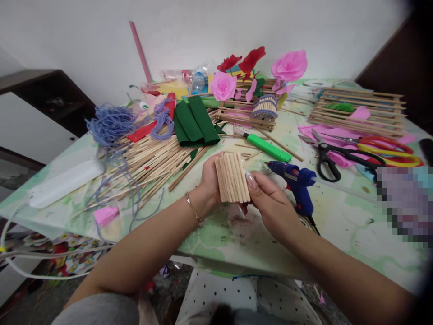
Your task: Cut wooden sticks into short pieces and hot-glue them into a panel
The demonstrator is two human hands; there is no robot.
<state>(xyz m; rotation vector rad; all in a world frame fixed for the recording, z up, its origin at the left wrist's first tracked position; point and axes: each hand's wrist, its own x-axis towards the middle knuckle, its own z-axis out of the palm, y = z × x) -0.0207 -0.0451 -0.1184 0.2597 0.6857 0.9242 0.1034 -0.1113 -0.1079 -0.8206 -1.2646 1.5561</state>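
The room shows a pale wall (101, 40), with a dark-and-white cabinet (37, 117) standing at the left. We find the table (355, 212) covered by a green-and-white patterned cloth, marked with stains near its front edge. Loose sticks (155, 167) and purple yarn (110, 124) lie over its left part; a blue glue gun (296, 178) and black-handled scissors (329, 158) lie to the right.

We record the stick piece (232, 177), a row of short sticks set side by side, held above the table's front part. The left hand (210, 178) grips its left side; the right hand (267, 194) grips its right edge, thumb in front. Most of the left fingers are hidden behind it, as is its far side, so we cannot tell whether it is flat or rounded.

A pixelated patch (406, 203) conceals an area at right, and a dark object (426, 149) is cut off by the frame. At the back, a clear bottle (174, 75) bears a red label (186, 76); its white marks are too small for us to read.
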